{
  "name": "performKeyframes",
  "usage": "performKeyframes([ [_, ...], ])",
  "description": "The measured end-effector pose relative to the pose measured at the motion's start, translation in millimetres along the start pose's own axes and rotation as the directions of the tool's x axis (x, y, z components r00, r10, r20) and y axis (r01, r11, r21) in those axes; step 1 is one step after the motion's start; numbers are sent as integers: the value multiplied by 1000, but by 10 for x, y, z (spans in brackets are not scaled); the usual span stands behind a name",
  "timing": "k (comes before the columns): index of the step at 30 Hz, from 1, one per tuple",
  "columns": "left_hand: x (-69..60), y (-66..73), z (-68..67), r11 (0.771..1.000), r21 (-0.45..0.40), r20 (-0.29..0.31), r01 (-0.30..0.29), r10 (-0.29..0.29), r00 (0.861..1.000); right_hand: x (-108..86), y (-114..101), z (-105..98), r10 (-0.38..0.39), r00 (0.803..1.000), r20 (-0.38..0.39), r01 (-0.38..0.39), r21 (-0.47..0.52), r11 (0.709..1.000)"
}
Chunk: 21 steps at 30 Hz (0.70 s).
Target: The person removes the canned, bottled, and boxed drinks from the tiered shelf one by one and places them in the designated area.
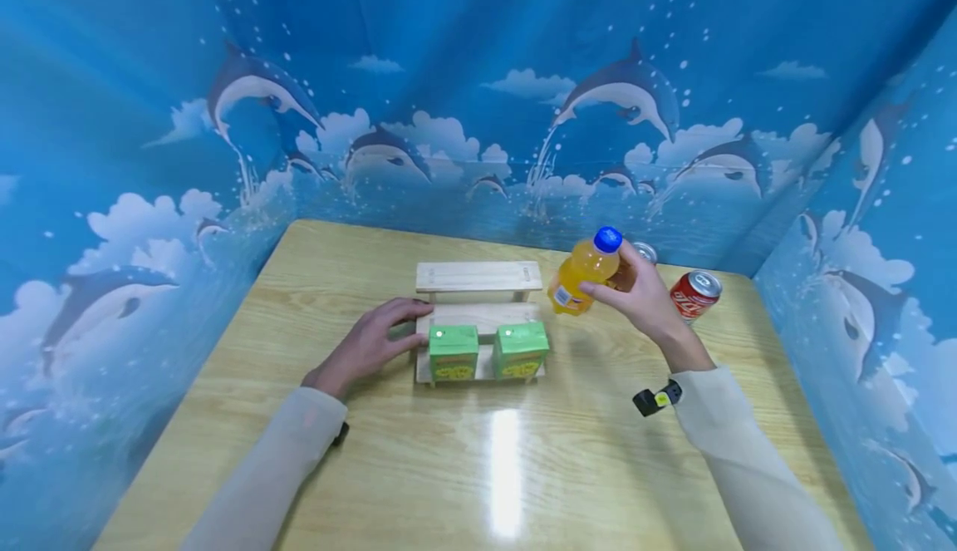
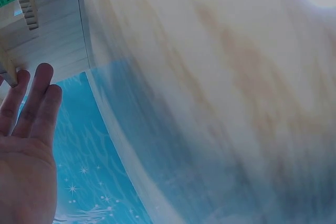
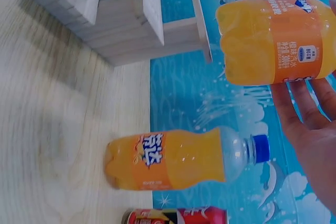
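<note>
Bottle (image 1: 583,275) of orange drink (image 3: 247,41) hovers near wooden rack (image 1: 478,275).

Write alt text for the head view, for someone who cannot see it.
A person's right grip holds a blue-capped orange drink bottle beside a tiered wooden rack; the left grip touches the rack's left side. Two green cartons stand on its lowest tier; a red can stands farther right.

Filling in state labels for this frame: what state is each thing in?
Held orange bottle: capped, off the table, in the right hand
Other orange bottle: capped, upright on the table
Left green carton: upright, rack's lowest step
Right green carton: upright, same step
Red can: upright; opened or sealed, can't tell
Rack: upright, left hand at its left side
</note>
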<state>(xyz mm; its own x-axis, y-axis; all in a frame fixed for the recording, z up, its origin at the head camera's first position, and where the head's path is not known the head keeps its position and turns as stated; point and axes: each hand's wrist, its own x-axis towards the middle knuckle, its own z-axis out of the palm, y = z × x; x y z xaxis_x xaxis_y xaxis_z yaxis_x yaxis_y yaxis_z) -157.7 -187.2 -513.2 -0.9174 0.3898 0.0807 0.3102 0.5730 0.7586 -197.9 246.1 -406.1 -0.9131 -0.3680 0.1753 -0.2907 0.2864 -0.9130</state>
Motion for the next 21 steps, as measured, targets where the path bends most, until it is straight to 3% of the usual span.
performKeyframes([
  [13, 7, -13, 0, 1000, -4, 7, 6, -6, 1000, -174, 160, -131, 40, 997, -62, -39, 7, 999],
  [21, 9, -10, -2, 1000, 14, 2, 27, -27, 1000, -242, 266, -214, 33, 990, -139, -33, -1, 999],
])
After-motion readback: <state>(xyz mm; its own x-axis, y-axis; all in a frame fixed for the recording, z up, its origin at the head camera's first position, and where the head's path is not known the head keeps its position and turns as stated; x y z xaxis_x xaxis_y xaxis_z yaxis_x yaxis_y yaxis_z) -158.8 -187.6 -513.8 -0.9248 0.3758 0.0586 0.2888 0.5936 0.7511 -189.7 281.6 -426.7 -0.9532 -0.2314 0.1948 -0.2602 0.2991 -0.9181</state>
